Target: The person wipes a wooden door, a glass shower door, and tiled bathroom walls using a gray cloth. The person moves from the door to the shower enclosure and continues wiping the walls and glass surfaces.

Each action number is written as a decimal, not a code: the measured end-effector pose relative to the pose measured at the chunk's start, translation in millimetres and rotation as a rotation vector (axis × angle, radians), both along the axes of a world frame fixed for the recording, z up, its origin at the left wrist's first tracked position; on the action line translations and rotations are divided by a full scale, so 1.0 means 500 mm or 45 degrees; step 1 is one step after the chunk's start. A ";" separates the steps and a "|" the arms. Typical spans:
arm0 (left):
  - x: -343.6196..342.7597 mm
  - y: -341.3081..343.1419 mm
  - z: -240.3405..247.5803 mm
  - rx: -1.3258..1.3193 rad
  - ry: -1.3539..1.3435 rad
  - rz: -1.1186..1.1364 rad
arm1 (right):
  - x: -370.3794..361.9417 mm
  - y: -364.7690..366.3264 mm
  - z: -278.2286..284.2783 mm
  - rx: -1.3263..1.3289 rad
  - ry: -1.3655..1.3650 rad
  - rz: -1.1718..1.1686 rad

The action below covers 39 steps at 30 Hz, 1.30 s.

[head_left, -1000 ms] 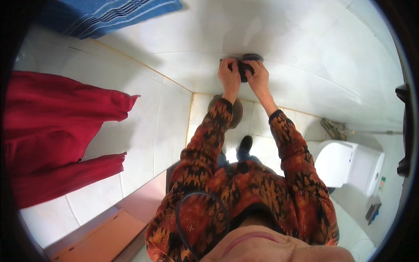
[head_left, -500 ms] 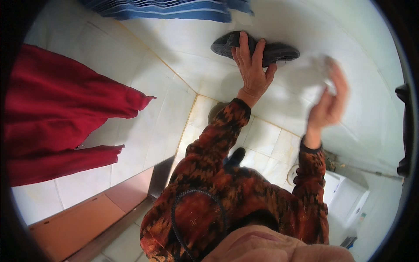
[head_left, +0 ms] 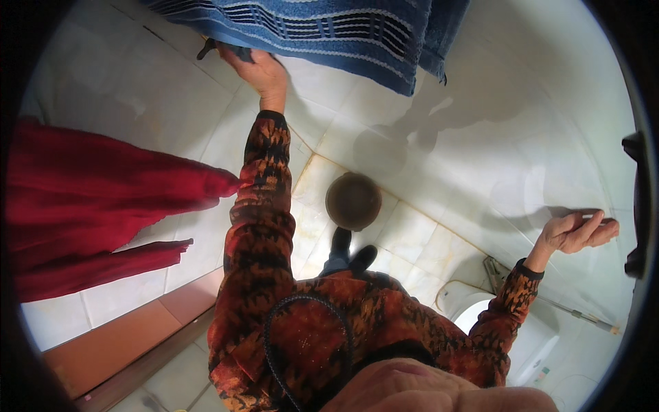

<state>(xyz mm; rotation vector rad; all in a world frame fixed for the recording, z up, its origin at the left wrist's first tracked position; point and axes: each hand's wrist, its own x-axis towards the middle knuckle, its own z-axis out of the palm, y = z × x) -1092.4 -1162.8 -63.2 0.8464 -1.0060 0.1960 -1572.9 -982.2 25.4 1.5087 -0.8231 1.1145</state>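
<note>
My left hand [head_left: 261, 74] is at the upper left, beside the tiled wall and partly behind the lower edge of a blue striped towel [head_left: 336, 31]. Its fingers are closed on a dark shoe [head_left: 239, 52], of which only small parts show; whether a second one is there too is hidden. Far off to the right, my right hand [head_left: 580, 232] is near the white wall with its fingers stretched loosely out. I see nothing in it. A red garment [head_left: 123, 172] hangs on the left, one end of it against my left sleeve.
A round brown bucket [head_left: 353, 201] stands on the tiled floor in front of my feet. To the lower right is a white toilet [head_left: 532, 340], with a thin pipe [head_left: 583, 314] along the wall above it. An orange-brown panel [head_left: 123, 336] runs along the lower left.
My left hand has gone left with the dark footwear, from the bare wall to behind the towel's edge. My right hand has dropped down and to the right. The bucket now shows fully.
</note>
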 end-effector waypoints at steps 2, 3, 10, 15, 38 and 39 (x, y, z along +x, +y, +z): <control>0.023 -0.004 -0.033 0.160 0.279 0.030 | -0.001 -0.001 0.000 -0.009 0.023 -0.016; 0.028 -0.005 -0.052 0.206 0.383 0.052 | -0.002 -0.002 0.001 -0.016 0.037 -0.034; 0.014 0.011 -0.161 0.512 0.827 -0.016 | -0.003 0.000 0.004 0.012 0.049 -0.062; -0.107 0.066 -0.110 0.465 0.452 0.101 | 0.002 0.000 0.002 0.034 0.029 -0.087; -0.445 0.172 0.508 -0.653 -0.848 0.285 | -0.092 0.094 0.037 0.378 -0.115 0.043; -0.437 0.172 0.499 -0.616 -0.736 0.201 | -0.103 0.091 0.036 0.376 -0.088 -0.033</control>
